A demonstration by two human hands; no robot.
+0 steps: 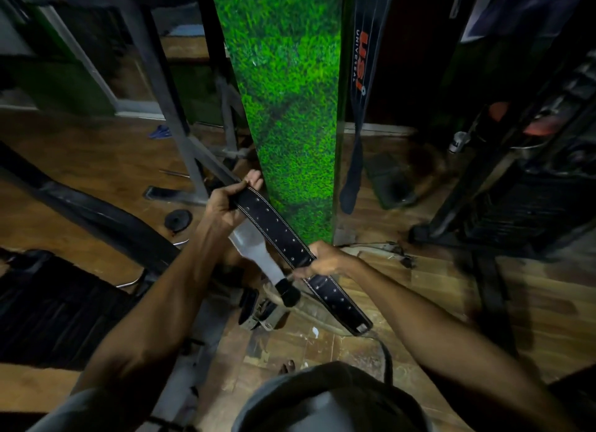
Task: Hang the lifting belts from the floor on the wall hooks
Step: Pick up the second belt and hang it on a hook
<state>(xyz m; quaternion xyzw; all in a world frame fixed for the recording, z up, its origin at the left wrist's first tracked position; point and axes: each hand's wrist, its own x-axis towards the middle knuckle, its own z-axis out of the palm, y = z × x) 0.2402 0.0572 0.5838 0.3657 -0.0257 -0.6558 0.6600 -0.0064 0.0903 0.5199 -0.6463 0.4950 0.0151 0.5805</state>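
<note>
A black leather lifting belt (277,228) with rows of holes and white stitching runs slantwise in front of me, above the floor. My left hand (225,202) grips its upper end near the green pillar. My right hand (325,260) grips it lower down, and the free tip hangs past that hand toward the floor. A grey inner side of the belt shows below my left wrist. Another dark belt (361,76) with red lettering hangs on the wall to the right of the pillar. More belts (261,312) lie in a heap on the floor under my hands.
A pillar covered in green grass print (290,109) stands straight ahead. A black bench (64,302) and a metal rack frame (174,109) fill the left. A dark weight machine (516,189) stands at the right. The floor is brown wood.
</note>
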